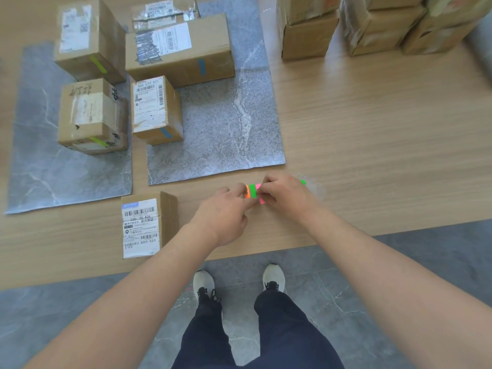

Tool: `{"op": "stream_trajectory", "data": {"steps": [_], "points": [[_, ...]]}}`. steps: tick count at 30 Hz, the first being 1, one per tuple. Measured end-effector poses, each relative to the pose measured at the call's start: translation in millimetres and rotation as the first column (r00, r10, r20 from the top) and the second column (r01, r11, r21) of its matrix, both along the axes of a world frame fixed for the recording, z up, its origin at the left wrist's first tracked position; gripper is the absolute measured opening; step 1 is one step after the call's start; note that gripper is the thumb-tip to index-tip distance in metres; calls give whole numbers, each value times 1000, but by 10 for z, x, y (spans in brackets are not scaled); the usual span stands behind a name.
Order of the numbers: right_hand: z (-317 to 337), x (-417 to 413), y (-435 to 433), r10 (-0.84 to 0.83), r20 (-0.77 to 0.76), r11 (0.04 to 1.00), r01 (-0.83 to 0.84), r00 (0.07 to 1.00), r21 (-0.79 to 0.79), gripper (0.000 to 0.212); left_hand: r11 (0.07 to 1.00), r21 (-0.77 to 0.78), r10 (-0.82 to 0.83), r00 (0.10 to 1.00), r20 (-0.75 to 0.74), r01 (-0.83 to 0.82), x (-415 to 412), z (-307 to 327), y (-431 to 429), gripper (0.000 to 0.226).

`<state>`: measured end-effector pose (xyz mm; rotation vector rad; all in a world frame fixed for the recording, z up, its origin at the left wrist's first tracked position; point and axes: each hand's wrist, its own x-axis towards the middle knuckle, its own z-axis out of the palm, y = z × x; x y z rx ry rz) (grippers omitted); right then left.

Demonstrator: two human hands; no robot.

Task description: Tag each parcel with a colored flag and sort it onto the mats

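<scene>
1. left hand [223, 217] and right hand [285, 195] both pinch the flags [253, 191] above the table [372, 129].
2. a parcel [143, 225] stands near the left hand, off the mats.
3. 2 green-tagged boxes [90, 115] sit on the left mat [53, 177], and blue-tagged boxes [157, 110] on the right mat [226, 134].

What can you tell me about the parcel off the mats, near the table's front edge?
The parcel is a brown cardboard box lying flat on the wooden table, just in front of the two grey mats. A white shipping label with barcodes, printed text and a blue header strip covers most of its top. No coloured flag shows on its visible faces. Neither the left hand nor the right hand, both holding the flag strip to its right, touches it.
</scene>
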<state>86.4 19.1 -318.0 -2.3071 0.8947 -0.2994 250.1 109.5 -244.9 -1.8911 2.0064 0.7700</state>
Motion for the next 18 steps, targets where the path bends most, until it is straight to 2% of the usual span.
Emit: {"op": "stream_trajectory", "data": {"steps": [3, 9, 13, 18], "points": [[-7, -14, 1, 31, 15, 999, -31, 999, -21, 4, 999, -16, -33, 999, 31, 34, -13, -11, 27, 56], [-17, -38, -28, 43, 58, 999, -43, 997, 11, 5, 999, -28, -44, 997, 63, 46, -32, -53, 50, 61], [13, -55, -55, -51, 50, 993, 45, 997, 111, 15, 999, -22, -42, 997, 59, 43, -47, -13, 35, 57], [77, -6, -56, -289, 29, 930, 273, 957, 247, 22, 999, -32, -40, 998, 57, 42, -58, 0, 16, 55]]}}
